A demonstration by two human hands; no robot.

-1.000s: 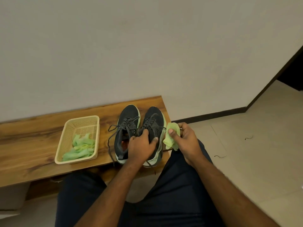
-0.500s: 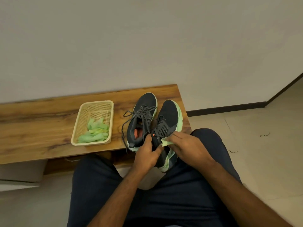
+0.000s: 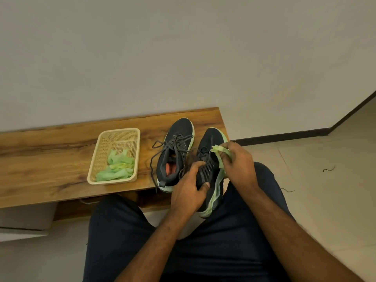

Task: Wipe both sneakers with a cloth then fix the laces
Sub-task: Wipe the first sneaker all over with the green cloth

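Two dark grey sneakers with pale green soles are at the right end of the wooden bench [image 3: 50, 176]. The left sneaker [image 3: 175, 151] stands on the bench with its laces loose and untied. The right sneaker [image 3: 209, 171] is tilted toward my lap, its heel past the bench edge. My left hand [image 3: 189, 192] grips that sneaker around its collar and side. My right hand [image 3: 238, 165] holds a crumpled light green cloth [image 3: 220, 152] against the sneaker's upper right side, near the laces.
A beige plastic basket [image 3: 116, 139] with several green cloths [image 3: 119, 167] sits on the bench left of the shoes. A plain wall rises behind the bench. Tiled floor [image 3: 315, 190] lies to the right. My dark-trousered legs fill the foreground.
The right sneaker has been pulled off the bench edge toward my lap and tilted. My right hand brought the cloth onto it and has slid it up along the shoe's side.
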